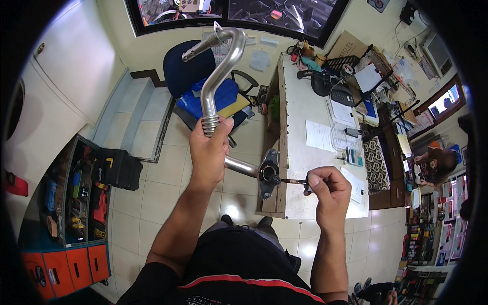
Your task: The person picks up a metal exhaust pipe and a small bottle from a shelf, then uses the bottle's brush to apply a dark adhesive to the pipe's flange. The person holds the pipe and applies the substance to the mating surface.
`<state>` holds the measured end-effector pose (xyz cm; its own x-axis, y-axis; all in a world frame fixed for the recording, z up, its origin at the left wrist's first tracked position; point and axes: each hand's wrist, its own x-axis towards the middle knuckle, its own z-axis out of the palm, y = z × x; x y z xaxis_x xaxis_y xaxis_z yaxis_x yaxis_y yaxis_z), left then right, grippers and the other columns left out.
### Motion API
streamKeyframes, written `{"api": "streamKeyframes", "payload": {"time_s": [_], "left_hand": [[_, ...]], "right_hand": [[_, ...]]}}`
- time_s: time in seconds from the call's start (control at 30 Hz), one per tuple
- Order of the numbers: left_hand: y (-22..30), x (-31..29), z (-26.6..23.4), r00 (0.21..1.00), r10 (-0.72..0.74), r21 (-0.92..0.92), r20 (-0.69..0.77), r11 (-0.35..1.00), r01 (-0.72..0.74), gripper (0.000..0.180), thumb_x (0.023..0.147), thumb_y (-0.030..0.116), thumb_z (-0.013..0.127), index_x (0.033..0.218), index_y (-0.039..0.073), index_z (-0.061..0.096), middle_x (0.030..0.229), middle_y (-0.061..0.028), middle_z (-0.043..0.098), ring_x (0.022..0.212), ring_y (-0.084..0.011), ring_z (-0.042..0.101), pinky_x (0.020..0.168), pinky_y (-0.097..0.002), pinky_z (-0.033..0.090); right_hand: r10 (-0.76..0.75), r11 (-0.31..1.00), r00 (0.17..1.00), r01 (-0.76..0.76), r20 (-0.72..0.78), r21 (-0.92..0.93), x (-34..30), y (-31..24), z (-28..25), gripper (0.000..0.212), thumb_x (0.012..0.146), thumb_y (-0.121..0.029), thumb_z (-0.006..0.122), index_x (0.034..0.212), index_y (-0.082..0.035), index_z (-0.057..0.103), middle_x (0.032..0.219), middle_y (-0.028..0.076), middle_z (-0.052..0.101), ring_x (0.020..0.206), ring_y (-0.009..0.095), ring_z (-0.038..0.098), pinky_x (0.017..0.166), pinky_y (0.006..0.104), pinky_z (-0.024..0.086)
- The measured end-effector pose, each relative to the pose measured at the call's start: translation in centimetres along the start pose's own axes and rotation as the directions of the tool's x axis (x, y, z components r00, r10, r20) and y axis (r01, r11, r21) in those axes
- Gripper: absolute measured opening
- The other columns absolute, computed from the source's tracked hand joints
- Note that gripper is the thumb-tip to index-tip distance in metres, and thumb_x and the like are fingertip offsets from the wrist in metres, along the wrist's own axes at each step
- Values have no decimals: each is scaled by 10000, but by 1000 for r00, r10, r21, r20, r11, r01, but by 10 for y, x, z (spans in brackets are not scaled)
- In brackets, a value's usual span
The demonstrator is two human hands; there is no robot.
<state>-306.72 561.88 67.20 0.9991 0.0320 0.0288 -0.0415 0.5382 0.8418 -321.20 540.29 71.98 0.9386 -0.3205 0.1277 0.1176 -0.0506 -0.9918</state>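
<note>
My left hand (209, 152) is wrapped round the ribbed bellows section of a bent, shiny metal pipe (209, 91). The pipe's upper part curves over like a hook with a small bracket. Its lower part runs right to a dark, sooty flange (267, 187) with a round opening. Between the thumb and fingers of my right hand (330, 195) is a thin brownish rod-shaped tool (293, 181). The tool's dark tip lies at the flange's right side, by the opening; whether it touches cannot be seen clearly. Most of its handle end is hidden by my fingers.
A white-topped desk (305, 208) with papers, a phone and a calculator (354, 157) stands just right of the pipe. Ahead is a blue office chair (188, 66). Tool shelves with orange drawers (76, 269) stand left. Another person (437, 165) is at far right.
</note>
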Motion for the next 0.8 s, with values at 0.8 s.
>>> {"api": "streamKeyframes", "payload": {"time_s": [0.8], "left_hand": [[0,3,-2,1000,9,-54,0,998,-9,188,956,103,777,1023,67,606,710,46,526,523,-30,449,458,-216,370]], "right_hand": [[-44,998,996,48,81,-48,8,6,8,125,956,-80,757,1004,25,708,836,28,682,716,86,614,667,241,510]]}}
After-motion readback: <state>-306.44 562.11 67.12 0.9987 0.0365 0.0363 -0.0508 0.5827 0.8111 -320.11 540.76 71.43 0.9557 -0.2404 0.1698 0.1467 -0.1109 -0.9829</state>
